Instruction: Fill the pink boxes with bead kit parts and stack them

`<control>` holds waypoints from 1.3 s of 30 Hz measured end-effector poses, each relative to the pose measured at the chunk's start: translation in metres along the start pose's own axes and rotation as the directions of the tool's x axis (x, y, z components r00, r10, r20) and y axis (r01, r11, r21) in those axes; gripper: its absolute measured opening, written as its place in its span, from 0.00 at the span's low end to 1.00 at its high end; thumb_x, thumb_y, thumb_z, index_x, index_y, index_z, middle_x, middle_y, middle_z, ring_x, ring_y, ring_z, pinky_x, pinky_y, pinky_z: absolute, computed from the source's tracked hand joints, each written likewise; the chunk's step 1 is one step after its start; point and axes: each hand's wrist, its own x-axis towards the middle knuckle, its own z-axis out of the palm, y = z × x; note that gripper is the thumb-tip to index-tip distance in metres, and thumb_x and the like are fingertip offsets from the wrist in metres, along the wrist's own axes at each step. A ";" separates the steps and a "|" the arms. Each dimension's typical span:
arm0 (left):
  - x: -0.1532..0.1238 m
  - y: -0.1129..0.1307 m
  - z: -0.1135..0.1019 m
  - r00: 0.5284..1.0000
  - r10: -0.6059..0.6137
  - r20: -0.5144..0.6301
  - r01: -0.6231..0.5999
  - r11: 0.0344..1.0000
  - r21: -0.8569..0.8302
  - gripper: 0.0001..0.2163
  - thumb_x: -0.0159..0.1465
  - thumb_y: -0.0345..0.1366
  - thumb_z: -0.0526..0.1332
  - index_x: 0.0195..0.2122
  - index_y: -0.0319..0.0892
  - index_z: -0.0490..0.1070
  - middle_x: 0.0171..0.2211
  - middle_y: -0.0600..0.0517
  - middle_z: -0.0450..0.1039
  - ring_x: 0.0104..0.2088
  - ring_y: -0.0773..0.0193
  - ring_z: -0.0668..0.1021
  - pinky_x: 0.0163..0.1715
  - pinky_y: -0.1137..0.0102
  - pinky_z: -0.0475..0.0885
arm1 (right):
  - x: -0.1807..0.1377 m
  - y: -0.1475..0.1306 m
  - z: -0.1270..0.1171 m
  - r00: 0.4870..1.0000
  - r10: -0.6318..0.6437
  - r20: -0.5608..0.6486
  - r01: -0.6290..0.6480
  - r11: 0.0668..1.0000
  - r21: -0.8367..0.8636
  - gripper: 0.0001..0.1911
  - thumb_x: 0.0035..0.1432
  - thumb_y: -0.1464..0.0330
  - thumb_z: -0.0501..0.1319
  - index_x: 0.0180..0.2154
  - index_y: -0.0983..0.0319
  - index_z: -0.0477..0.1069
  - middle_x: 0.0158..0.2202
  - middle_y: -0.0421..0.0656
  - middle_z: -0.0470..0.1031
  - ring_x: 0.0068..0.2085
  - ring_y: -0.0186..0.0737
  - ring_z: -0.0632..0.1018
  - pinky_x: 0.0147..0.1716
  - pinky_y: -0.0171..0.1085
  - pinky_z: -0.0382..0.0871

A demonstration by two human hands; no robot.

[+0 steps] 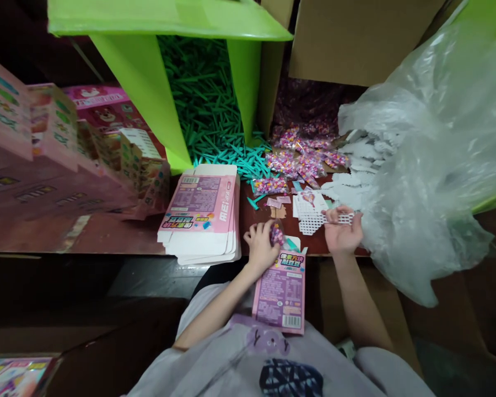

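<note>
Curled at the mouth of an upright pink box [279, 292], my left hand [261, 245] grips a small bag of colourful beads [276, 235]. The box leans against my body with its top flaps open, and a teal piece [291, 244] shows at its opening. To the right, my right hand [343, 231] pinches a white perforated board [345, 219], held edge-on above the table edge. Beside that hand lie more white perforated boards [310, 223] and a printed card [309, 198].
A stack of flat pink boxes [196, 215] lies to the left. Behind are a green bin [243, 82] of teal sticks [206, 110], several bead bags [297, 157], and white boards [351, 187] under a plastic bag [430, 165]. Filled boxes [53, 165] stand far left.
</note>
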 end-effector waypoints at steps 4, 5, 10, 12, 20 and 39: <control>-0.006 -0.001 -0.008 0.998 0.057 0.029 -0.058 0.997 0.045 0.14 0.59 0.40 0.57 0.47 0.47 0.70 0.47 0.46 0.71 0.51 0.49 0.65 0.50 0.54 0.55 | -0.009 0.029 -0.010 0.994 0.107 0.027 -0.105 0.993 -0.057 0.29 0.64 0.48 0.38 0.46 0.55 0.70 0.31 0.43 0.70 0.36 0.39 0.74 0.42 0.45 0.71; -0.007 -0.001 -0.009 0.997 0.068 0.040 -0.070 0.997 0.043 0.12 0.61 0.41 0.56 0.43 0.46 0.71 0.45 0.46 0.73 0.50 0.50 0.66 0.50 0.55 0.55 | -0.014 0.036 -0.014 0.988 0.141 0.059 -0.135 0.987 -0.084 0.30 0.64 0.47 0.37 0.48 0.55 0.69 0.31 0.44 0.70 0.35 0.39 0.74 0.40 0.44 0.72; -0.011 -0.003 -0.007 0.987 0.118 0.106 -0.120 0.993 0.012 0.14 0.65 0.41 0.52 0.27 0.43 0.73 0.33 0.47 0.76 0.46 0.53 0.68 0.51 0.53 0.52 | -0.030 0.058 -0.023 0.956 0.290 -0.041 -0.292 0.956 -0.034 0.29 0.65 0.48 0.40 0.54 0.56 0.66 0.30 0.43 0.73 0.35 0.38 0.77 0.44 0.45 0.73; -0.012 -0.004 -0.005 0.978 0.147 0.146 -0.145 0.989 -0.030 0.20 0.66 0.43 0.51 0.20 0.42 0.71 0.29 0.48 0.76 0.47 0.53 0.68 0.53 0.52 0.51 | -0.033 0.061 -0.017 0.949 0.300 -0.095 -0.301 0.954 0.010 0.29 0.65 0.48 0.40 0.55 0.55 0.65 0.37 0.45 0.76 0.43 0.39 0.78 0.49 0.47 0.71; 0.001 -0.007 0.010 0.984 -0.172 -0.050 0.144 0.924 -0.355 0.14 0.66 0.45 0.51 0.45 0.40 0.65 0.43 0.45 0.73 0.46 0.57 0.73 0.51 0.60 0.61 | -0.051 0.046 0.002 0.851 0.415 0.322 -0.311 0.892 -0.328 0.31 0.64 0.49 0.46 0.56 0.62 0.67 0.47 0.51 0.77 0.50 0.45 0.76 0.52 0.44 0.70; 0.028 -0.012 0.003 0.959 -0.163 -0.231 -0.054 0.697 -0.715 0.08 0.64 0.39 0.54 0.34 0.40 0.66 0.29 0.53 0.70 0.31 0.67 0.71 0.33 0.74 0.64 | -0.086 0.067 -0.001 0.913 0.148 -0.380 -0.282 0.903 -0.325 0.16 0.56 0.60 0.59 0.40 0.66 0.71 0.33 0.46 0.76 0.36 0.39 0.76 0.40 0.39 0.68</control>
